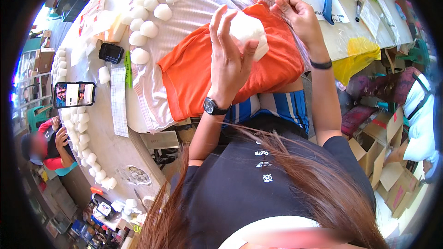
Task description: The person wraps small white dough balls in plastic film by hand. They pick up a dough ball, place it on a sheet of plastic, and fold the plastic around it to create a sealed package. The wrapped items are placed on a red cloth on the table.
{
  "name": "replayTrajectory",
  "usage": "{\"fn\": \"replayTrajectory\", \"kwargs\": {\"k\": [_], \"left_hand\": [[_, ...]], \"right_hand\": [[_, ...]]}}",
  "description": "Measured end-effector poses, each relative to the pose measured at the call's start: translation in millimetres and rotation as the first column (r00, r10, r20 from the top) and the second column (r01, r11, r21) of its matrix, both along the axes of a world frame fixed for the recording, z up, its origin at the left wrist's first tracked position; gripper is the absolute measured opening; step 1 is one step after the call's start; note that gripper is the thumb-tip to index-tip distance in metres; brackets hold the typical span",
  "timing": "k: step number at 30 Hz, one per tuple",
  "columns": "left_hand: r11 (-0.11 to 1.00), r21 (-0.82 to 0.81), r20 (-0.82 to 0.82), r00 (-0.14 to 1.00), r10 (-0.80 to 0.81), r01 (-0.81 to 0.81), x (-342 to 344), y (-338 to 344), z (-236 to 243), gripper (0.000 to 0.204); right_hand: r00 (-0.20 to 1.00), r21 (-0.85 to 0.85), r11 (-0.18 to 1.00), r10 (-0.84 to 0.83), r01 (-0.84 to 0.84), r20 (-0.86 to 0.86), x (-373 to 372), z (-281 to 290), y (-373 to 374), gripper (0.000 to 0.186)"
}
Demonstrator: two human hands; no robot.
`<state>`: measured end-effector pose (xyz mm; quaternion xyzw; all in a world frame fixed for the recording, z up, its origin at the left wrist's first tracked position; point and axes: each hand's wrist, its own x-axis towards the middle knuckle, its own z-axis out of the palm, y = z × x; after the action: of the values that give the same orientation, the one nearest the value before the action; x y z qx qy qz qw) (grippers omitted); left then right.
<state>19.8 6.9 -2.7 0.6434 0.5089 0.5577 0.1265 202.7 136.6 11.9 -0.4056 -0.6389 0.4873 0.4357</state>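
Note:
My left hand [228,64] grips a large white faceted piece [247,30], like wax, with fingers along its left side and thumb at its lower right. Just above and right of it my right hand [300,20] has thumb and finger pinched; whatever they hold is too small to make out. Under both hands lies orange cloth [184,74] over pale striped fabric [194,9]. Rounded white pieces [162,12] sit to the left of the cloth, beside a black lidded box [110,53], a green strip [128,69] and a gridded white sheet [119,101].
A phone [74,95] rests left, near rows of white pieces [83,143]. A blue tool [328,9], marker [358,10] and yellow bag [357,55] are right. Another person [55,150] is at the left; a person in white [415,110] bends by cardboard boxes [376,157] at the right.

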Motion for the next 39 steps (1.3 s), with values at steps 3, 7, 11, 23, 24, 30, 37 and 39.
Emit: {"fn": "replayTrajectory", "kwargs": {"k": [3,7,11,23,24,30,37,39], "left_hand": [[0.999,-0.016,-0.005,0.999,-0.037,0.037,-0.1,-0.8,1.6,0.074],[0.996,0.029,0.015,0.997,-0.080,0.079,0.4,3.2,-6.7,0.078],[0.980,0.181,0.043,0.995,-0.091,0.082,4.7,11.3,-18.1,0.080],[0.998,0.034,-0.071,0.996,-0.057,0.059,-4.9,6.7,5.6,0.059],[0.997,0.023,-0.049,0.996,-0.069,0.070,-5.2,7.0,6.0,0.057],[0.990,-0.027,-0.023,0.990,-0.136,0.135,-8.6,7.6,2.9,0.058],[0.982,-0.021,0.098,0.978,-0.184,0.187,-20.6,-1.2,-6.0,0.060],[0.986,-0.027,0.127,0.979,-0.160,0.165,-19.5,-8.6,-7.7,0.059]], "right_hand": [[0.997,0.019,0.997,0.076,-0.076,-0.015,1.2,32.4,-40.4,0.024],[0.999,0.103,0.993,0.047,-0.049,0.018,-17.1,59.8,-89.3,0.023],[0.999,0.107,0.994,0.029,-0.026,-0.028,-31.0,57.4,-108.2,0.024],[0.997,0.120,0.992,-0.033,0.024,0.073,-27.0,40.5,-106.0,0.022],[0.996,0.115,0.993,-0.039,0.029,0.085,-26.4,39.3,-106.7,0.022],[0.997,-0.001,0.999,-0.053,0.053,0.063,-26.0,29.5,-111.5,0.021],[0.805,0.311,0.950,-0.208,0.030,0.556,-30.2,15.1,-103.0,0.045],[0.725,0.573,0.819,-0.416,0.036,0.548,-35.9,3.3,-102.7,0.051]]}}
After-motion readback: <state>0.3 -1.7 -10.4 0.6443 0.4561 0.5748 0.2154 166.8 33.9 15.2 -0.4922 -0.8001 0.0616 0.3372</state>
